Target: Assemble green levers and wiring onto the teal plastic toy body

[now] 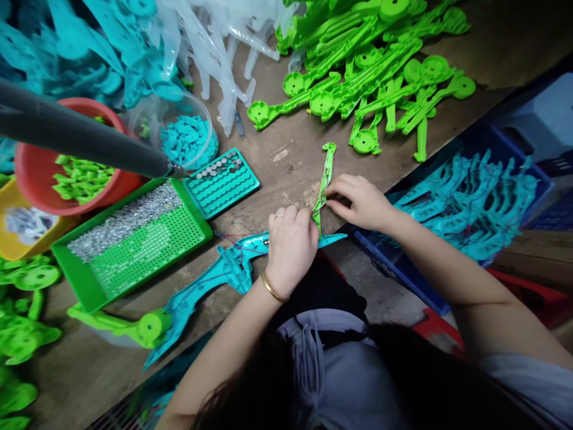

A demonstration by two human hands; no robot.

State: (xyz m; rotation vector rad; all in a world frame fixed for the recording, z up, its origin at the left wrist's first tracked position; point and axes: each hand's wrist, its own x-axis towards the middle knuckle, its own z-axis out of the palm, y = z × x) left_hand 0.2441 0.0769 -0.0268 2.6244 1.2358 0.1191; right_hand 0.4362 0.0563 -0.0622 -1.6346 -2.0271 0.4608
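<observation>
The left hand (292,248) curls closed over the lower end of a slim green part (324,179), its back turned up. The right hand (356,200) comes in from the other side with bent fingers, the tips at the middle of the same part; whether they pinch it or only touch it cannot be told.

The green part sits near the table's front edge, its long axis running almost straight away from the person and leaning slightly right. Its small hooked end points to the far side, towards a heap of green pieces (358,71); its lower end meets the left fingers, above a long blue shell (199,283). The shell lies slantwise under the left hand, one narrow tip pointing right beyond the hand, the other running to the lower left, where a green piece with a round disc (154,327) lies against it. Thin wires trail along the shell.

Bare tabletop (282,173) opens between the hooked end and the teal ridged tray (226,182), giving room to the left and the far side. A green perforated tray (147,251) bounds the shell's left side. Past the slanting table edge at right, a blue crate (436,292) stands below the right forearm.
</observation>
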